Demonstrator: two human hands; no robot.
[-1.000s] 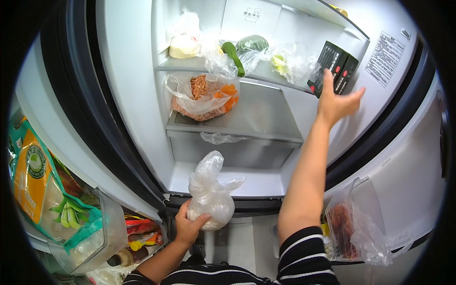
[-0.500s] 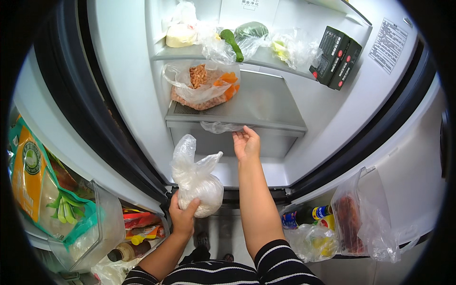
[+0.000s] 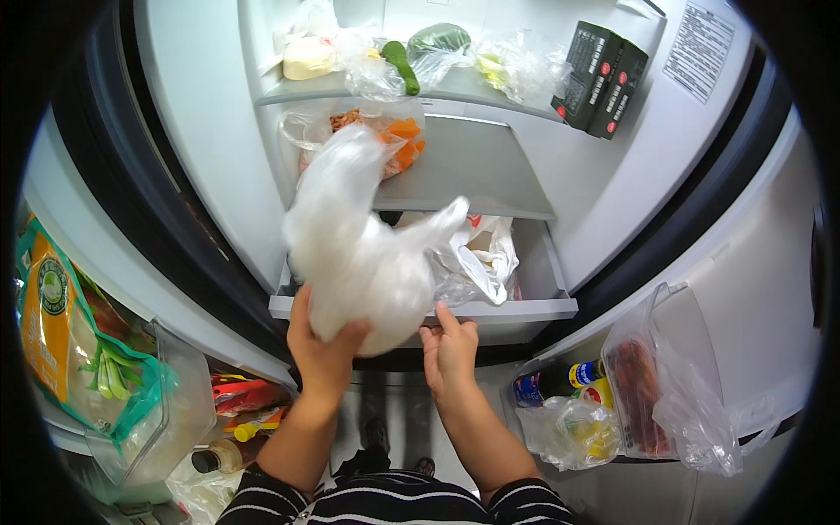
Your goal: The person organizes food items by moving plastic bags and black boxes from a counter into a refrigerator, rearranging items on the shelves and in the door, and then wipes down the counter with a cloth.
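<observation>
My left hand (image 3: 322,359) grips a knotted, whitish plastic bag (image 3: 367,271), blurred by motion and raised over the drawer's left part. The earlier picture shows its pale, loose filling more clearly. At the front edge of the pulled-out fridge drawer (image 3: 538,308) is my right hand (image 3: 452,350), palm turned up, fingers hooked at the rim. Inside the drawer lies a white plastic bag (image 3: 500,258) with red marks. The held bag hides the drawer's left side.
Above the drawer, a glass shelf (image 3: 477,166) carries a bag of peanuts and something orange (image 3: 402,144). Bagged vegetables and black boxes (image 3: 599,79) fill the upper shelf. Both doors stand wide, with a clear bin (image 3: 188,394) on the left and a bagged reddish item (image 3: 639,385) on the right.
The drawer has slid out toward me with my right hand at its edge. My left hand has lifted the whitish bag up and forward over it.
</observation>
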